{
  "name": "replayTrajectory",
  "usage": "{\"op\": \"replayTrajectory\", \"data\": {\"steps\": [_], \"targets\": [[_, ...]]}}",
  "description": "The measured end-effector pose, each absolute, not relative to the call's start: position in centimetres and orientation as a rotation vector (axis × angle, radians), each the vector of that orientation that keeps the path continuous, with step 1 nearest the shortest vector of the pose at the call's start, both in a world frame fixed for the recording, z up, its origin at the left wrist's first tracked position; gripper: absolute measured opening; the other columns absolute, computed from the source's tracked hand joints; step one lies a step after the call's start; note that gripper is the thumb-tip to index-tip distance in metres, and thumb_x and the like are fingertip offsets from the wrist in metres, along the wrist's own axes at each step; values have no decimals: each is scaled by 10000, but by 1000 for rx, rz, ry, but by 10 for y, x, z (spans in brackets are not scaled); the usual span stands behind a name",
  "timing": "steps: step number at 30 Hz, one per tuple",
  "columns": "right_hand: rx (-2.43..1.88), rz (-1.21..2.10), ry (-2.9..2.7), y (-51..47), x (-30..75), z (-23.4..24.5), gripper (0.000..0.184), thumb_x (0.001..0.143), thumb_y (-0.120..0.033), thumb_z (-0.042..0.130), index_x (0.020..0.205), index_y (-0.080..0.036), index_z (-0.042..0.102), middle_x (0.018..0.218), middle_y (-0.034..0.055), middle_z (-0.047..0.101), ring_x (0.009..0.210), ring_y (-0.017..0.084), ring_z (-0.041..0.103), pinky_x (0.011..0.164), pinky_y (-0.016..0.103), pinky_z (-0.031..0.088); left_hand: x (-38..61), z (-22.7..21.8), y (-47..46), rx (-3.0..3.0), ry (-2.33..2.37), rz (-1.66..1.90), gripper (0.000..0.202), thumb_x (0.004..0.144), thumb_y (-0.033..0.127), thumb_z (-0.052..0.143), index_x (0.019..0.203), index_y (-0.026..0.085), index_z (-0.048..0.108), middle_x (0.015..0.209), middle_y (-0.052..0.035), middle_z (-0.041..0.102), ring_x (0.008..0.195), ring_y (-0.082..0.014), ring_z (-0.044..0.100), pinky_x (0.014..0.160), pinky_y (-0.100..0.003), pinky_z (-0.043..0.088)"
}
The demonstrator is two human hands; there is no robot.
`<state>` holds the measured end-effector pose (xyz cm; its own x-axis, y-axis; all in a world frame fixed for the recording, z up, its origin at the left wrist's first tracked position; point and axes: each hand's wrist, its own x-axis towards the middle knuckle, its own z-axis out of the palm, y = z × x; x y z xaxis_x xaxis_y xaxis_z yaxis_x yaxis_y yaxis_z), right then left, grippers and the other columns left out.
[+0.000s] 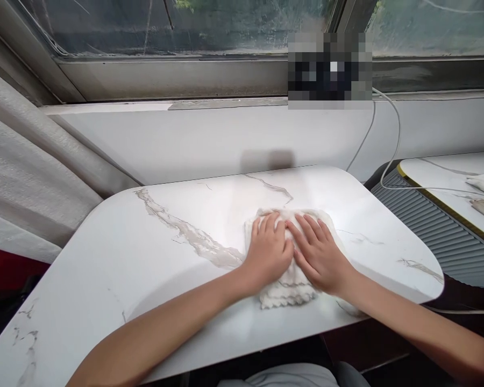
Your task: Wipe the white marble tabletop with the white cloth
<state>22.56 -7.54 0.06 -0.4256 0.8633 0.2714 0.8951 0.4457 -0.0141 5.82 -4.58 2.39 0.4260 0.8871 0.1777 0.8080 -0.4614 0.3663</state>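
Note:
A folded white cloth (288, 296) with a scalloped edge lies on the white marble-patterned tabletop (201, 209). My left hand (269, 250) rests palm down on its left part, the fingers laid out and slightly bent. On the right part, my right hand (318, 250) presses flat with its fingers spread. The two hands touch or nearly touch near the thumbs and index fingers. Part of the cloth is hidden beneath them.
Behind the table are a white wall and a window frame (177, 79). A pale curtain (32, 156) hangs at left. White cables (398, 123) run down at right, over a grey ribbed surface (439, 226) beside a second marble-patterned top (439, 169). A pixelated patch covers something on the sill.

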Motion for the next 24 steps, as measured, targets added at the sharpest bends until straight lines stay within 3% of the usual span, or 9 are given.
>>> {"op": "replayTrajectory", "data": {"steps": [4, 10, 15, 17, 21, 24], "targets": [[-1637, -137, -2486, -26, 205, 6, 584, 998, -358, 229, 1537, -142, 286, 1582, 174, 286, 1460, 338, 232, 1157, 558, 223, 51, 16, -2, 2372, 1597, 665, 320, 981, 223, 354, 1243, 176, 531, 1436, -89, 525, 1377, -197, 413, 1197, -427, 245], [-1694, -56, -2515, 44, 179, 12, 601, 996, -371, 220, 1556, -149, 220, 1611, 158, 217, 1480, 327, 183, 1170, 541, 175, 35, 14, 59, 2444, 1702, 690, 328, 981, 223, 342, 1232, 167, 545, 1412, -104, 543, 1342, -216, 447, 1177, -422, 254], [-1637, -11, -2593, 91, 169, 17, 611, 992, -366, 206, 1551, -118, 216, 1604, 199, 207, 1474, 333, 187, 1148, 523, 177, 23, 17, 98, 2402, 1783, 662, 364, 978, 230, 344, 1292, 154, 511, 1414, -113, 538, 1335, -228, 448, 1170, -428, 244], [-1582, -49, -2623, 105, 166, 19, 602, 987, -350, 221, 1537, -107, 254, 1582, 213, 259, 1443, 342, 249, 1120, 518, 208, 20, 17, 109, 2396, 1782, 661, 363, 981, 232, 341, 1288, 148, 515, 1400, -117, 549, 1324, -231, 454, 1166, -431, 242], [-1478, -162, -2622, 127, 163, 21, 552, 957, -351, 290, 1443, -124, 422, 1401, 192, 510, 1233, 337, 459, 1004, 490, 318, 15, 16, 126, 2413, 1778, 673, 337, 988, 228, 330, 1222, 150, 559, 1314, -115, 606, 1255, -237, 507, 1131, -426, 277], [-1474, -159, -2571, 139, 160, 21, 497, 944, -359, 318, 1358, -161, 509, 1269, 154, 596, 1142, 308, 494, 971, 464, 338, 12, 17, 135, 2421, 1794, 669, 326, 995, 240, 326, 1180, 151, 580, 1266, -112, 632, 1212, -242, 531, 1101, -411, 306]]}}
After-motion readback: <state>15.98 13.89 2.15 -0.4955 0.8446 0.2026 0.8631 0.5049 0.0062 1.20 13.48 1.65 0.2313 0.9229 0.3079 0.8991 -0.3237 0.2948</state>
